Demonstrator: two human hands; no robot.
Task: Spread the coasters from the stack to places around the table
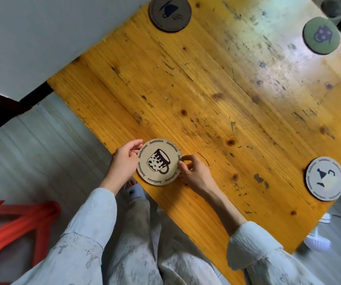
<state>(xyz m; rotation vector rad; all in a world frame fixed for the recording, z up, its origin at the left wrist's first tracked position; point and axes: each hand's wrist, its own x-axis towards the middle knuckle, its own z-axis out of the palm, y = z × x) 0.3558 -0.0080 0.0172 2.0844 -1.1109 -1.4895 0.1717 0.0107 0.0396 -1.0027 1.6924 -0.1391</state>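
Soft daylight glares off the far table (268, 48); frame edges blur and warp.

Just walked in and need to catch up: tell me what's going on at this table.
A person is setting round coasters out on a worn yellow wooden table. Both the left hand and right hand pinch the edges of a beige coaster printed with a spotted mug, at the table's near edge. Three more already lie apart near other edges: a dark brown coaster, a green coaster and a pale grey coaster.
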